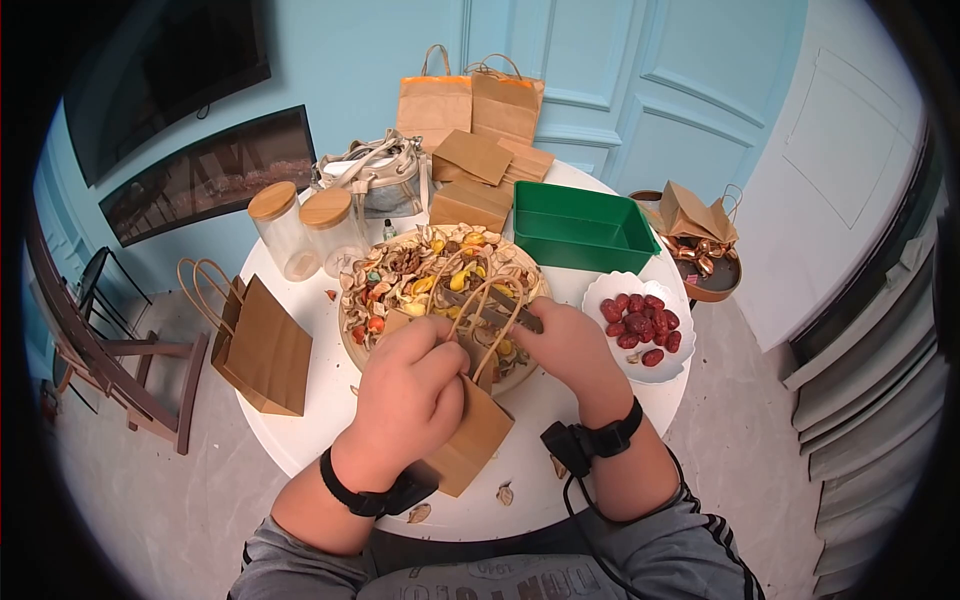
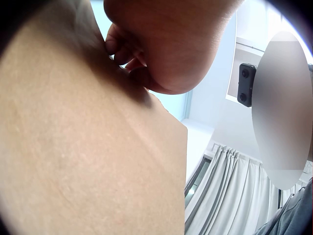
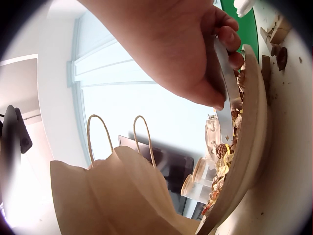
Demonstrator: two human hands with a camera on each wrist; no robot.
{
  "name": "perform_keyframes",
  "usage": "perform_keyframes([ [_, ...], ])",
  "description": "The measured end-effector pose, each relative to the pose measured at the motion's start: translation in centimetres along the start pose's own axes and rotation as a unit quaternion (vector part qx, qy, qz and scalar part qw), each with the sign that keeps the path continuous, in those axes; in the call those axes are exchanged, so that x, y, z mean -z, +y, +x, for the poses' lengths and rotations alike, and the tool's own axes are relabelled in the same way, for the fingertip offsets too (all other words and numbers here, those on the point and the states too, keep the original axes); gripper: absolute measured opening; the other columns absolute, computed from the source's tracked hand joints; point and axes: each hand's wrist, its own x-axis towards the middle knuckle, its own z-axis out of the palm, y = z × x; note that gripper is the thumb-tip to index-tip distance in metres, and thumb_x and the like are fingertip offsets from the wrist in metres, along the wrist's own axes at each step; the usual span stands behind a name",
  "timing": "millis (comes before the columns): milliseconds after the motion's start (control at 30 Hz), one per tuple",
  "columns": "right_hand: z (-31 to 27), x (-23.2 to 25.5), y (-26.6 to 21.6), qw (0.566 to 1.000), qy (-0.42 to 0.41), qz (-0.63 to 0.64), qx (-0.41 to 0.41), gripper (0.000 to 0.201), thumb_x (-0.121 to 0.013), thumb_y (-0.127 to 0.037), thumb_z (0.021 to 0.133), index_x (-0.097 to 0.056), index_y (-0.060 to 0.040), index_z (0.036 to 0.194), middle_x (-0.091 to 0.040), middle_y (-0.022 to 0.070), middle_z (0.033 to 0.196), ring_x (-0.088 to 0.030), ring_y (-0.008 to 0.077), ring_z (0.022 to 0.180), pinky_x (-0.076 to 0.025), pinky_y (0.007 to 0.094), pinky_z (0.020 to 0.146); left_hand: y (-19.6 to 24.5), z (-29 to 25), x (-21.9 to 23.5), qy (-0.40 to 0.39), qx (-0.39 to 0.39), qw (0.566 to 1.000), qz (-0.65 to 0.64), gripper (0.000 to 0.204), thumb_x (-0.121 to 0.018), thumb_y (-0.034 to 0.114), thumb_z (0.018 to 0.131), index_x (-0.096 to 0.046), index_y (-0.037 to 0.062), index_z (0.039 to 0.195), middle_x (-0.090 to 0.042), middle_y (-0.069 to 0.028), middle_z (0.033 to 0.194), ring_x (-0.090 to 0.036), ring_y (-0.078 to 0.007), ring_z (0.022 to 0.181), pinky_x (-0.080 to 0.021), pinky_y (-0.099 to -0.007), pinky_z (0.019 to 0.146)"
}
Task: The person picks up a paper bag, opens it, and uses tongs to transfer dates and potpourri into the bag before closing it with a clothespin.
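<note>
A small brown paper bag (image 1: 468,445) with twisted handles stands tilted at the table's near side. My left hand (image 1: 412,385) grips its top edge, fingers curled; in the left wrist view the bag's wall (image 2: 98,166) fills much of the picture. My right hand (image 1: 568,350) pinches metal tongs (image 3: 225,115) between thumb and fingers. Their tips reach over a round wooden tray (image 3: 252,132) of dried potpourri, partly behind the bag's handles. Pinecones, yellow pieces and pale dried petals (image 1: 440,240) fill the tray.
Another paper bag (image 1: 262,345) stands at the left edge. Two wooden-lidded jars (image 1: 335,235) and a handbag (image 1: 385,180) are behind. A green bin (image 1: 585,235) and a white plate (image 1: 655,370) of red dates sit right. More paper bags (image 1: 470,200) stand at the back.
</note>
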Motion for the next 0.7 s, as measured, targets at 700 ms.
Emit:
perform_keyframes([
  [700,0.05,-0.1,0.18,0.997,0.004,-0.079,0.015,0.029,-0.059,-0.032,0.087,-0.061,-0.0037,0.091,-0.066,0.0176,0.077,-0.064,0.0368,0.077,-0.049,0.0472,0.068,-0.03,0.0,-0.07,-0.001,0.001,1.0,0.003,0.012,-0.055,-0.003,0.067,-0.059,0.0045,0.075,-0.057,-0.0111,0.087,-0.056,-0.0324,0.076,-0.046,-0.0399,0.066],
])
